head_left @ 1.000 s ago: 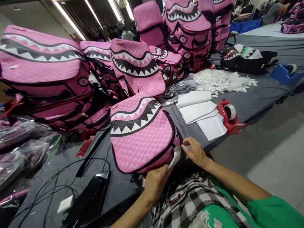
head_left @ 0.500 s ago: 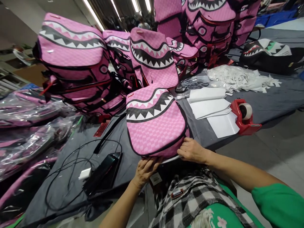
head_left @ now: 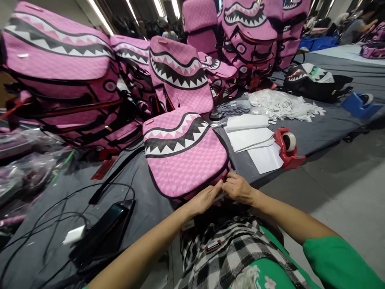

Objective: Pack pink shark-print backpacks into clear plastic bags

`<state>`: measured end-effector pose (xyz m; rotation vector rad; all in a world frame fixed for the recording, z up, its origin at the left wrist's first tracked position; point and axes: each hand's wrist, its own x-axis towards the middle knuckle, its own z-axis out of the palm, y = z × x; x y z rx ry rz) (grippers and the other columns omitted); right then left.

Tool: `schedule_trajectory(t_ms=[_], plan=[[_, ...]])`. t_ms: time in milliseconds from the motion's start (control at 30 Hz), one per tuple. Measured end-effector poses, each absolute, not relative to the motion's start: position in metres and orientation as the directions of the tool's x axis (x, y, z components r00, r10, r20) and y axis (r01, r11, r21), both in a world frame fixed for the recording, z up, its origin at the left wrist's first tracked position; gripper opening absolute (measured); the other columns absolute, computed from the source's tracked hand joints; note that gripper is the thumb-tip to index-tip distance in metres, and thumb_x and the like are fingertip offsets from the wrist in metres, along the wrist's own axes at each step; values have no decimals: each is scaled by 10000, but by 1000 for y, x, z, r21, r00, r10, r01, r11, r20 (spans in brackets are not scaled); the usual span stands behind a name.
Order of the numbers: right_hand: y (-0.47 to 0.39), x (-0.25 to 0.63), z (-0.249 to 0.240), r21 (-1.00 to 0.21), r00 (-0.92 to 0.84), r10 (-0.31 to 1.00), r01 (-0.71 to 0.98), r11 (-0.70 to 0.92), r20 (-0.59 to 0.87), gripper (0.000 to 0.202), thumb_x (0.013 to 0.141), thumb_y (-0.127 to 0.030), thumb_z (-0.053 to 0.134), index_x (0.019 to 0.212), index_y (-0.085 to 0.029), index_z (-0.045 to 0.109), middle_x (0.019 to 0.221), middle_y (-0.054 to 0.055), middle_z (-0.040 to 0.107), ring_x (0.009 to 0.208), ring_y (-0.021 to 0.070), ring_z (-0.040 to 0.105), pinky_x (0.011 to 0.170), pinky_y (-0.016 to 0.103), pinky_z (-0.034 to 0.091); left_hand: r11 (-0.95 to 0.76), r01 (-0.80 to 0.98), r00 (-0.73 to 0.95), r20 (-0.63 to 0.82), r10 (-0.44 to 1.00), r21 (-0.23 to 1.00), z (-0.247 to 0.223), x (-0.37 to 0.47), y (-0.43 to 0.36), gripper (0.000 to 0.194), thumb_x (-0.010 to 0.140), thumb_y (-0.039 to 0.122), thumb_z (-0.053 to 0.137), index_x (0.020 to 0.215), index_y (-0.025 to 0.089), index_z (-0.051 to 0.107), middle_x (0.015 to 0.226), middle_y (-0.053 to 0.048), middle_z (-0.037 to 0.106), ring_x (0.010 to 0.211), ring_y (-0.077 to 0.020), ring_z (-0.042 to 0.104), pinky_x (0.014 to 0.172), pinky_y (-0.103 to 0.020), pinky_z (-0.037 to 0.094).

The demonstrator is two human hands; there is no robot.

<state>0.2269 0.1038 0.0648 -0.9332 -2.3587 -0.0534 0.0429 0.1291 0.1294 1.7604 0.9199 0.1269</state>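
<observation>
A pink checkered backpack (head_left: 186, 160) with a black-and-white shark-mouth print lies on the grey-covered table, its bottom edge toward me. My right hand (head_left: 240, 188) is closed in a pinch at the bag's near right corner, where a bit of translucent whitish material shows by the fingertips. Close beside it, my left hand (head_left: 206, 199) is closed, thumb and fingers together, at the bag's lower edge. A thin pale strip (head_left: 221, 196) shows between the two hands; its kind is unclear. The undersides of the fingers are hidden.
Stacked pink backpacks (head_left: 66, 72) stand behind and left. To the right are white paper sheets (head_left: 249, 134), a red tape dispenser (head_left: 290, 150), a pile of white tags (head_left: 282, 104) and a blue tape dispenser (head_left: 361, 105). A dark phone (head_left: 100, 233), white charger (head_left: 74, 235) and cables lie left.
My left hand has moved right along the bag's lower edge, close to my right hand. My right hand stays at the corner. The view has turned right, showing the blue dispenser.
</observation>
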Motion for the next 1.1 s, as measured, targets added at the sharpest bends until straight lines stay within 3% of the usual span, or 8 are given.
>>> schedule_trajectory(t_ms=[100,200,300,433,567,767,1033,1100], plan=[[89,232,69,-194,-525,586,621,760,617,310,1025,-182,326,1112,-179,624,883,80,689,889,194,645,983,424,510,36,480,709,-412,572,877,129,35,123,787,893,779,276,852,122,707,813,-84,729,751,-213,688,777,-321,553],[66,265,79,-289,-363,648,676,678,669,324,986,-279,518,1292,-178,552,1228,129,663,1215,242,583,1045,446,492,47,437,712,-378,592,898,127,23,114,698,809,767,519,994,126,724,964,-97,755,853,-243,716,811,-333,569],[42,335,90,-522,176,748,814,256,640,310,950,-401,578,1201,-222,616,1148,103,692,1090,248,643,950,422,531,17,408,686,-319,654,913,118,17,113,630,759,726,630,1020,165,748,986,-74,769,877,-264,734,795,-340,593],[25,438,105,-761,771,476,588,-275,423,440,878,-570,542,1013,-169,665,1014,133,697,866,231,641,804,386,523,-56,336,609,-172,775,940,101,28,119,580,773,693,635,1020,184,761,945,-61,784,813,-269,758,755,-341,612],[35,479,99,-828,823,532,432,-358,199,567,773,-693,556,830,-148,703,825,112,717,736,216,631,684,341,499,-255,324,594,14,804,911,84,43,111,502,845,617,596,1054,188,752,866,-48,791,763,-242,761,703,-276,603],[61,470,84,-870,810,571,371,-326,132,511,706,-646,656,718,-137,698,700,78,712,659,182,609,634,289,470,-592,402,545,337,768,699,51,38,89,410,974,474,498,1253,228,672,1027,-48,786,843,-210,761,772,-243,591],[43,455,104,-819,810,534,465,-337,241,196,733,-379,678,682,-209,595,794,81,686,839,240,615,806,359,462,-641,399,568,372,734,655,60,36,93,381,982,447,506,1222,209,683,967,-37,795,755,-199,768,723,-227,604],[29,443,100,-892,840,501,372,-256,206,213,740,-391,698,731,-223,568,771,50,664,787,212,599,770,341,464,-613,411,556,347,755,675,62,37,92,381,970,465,526,1197,209,694,923,-29,798,703,-192,762,691,-219,600]])
